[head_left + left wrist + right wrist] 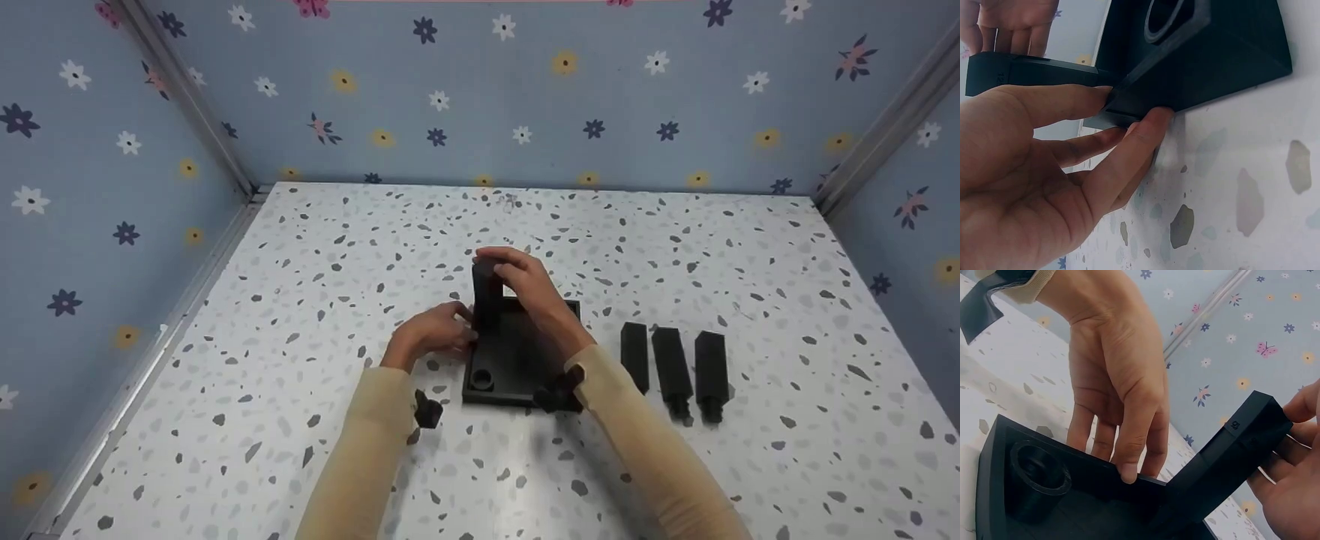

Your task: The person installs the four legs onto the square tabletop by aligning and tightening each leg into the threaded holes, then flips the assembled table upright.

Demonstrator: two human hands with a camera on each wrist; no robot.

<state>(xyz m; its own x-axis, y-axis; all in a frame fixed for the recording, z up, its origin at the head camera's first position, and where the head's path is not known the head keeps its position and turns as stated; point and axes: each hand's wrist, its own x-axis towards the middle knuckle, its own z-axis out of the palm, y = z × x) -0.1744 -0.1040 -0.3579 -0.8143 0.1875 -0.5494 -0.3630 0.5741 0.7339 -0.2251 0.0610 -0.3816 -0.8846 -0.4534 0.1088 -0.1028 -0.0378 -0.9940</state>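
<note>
A shallow black square base (517, 352) with raised walls lies on the table, a round socket (481, 380) in its near left corner. At its far left corner a black square leg (487, 292) stands upright; its lower end is hidden in the head view. My right hand (536, 289) holds this leg by its top, fingers and thumb around it. My left hand (439, 330) grips the base's left wall, thumb on the rim (1140, 475) and fingers on the outer side.
To the right of the base, three loose black legs (671, 364) lie side by side; the threaded ends of two show, pointing toward me. The speckled white table (337, 247) is bordered by blue flowered walls (465, 112) at the back and both sides.
</note>
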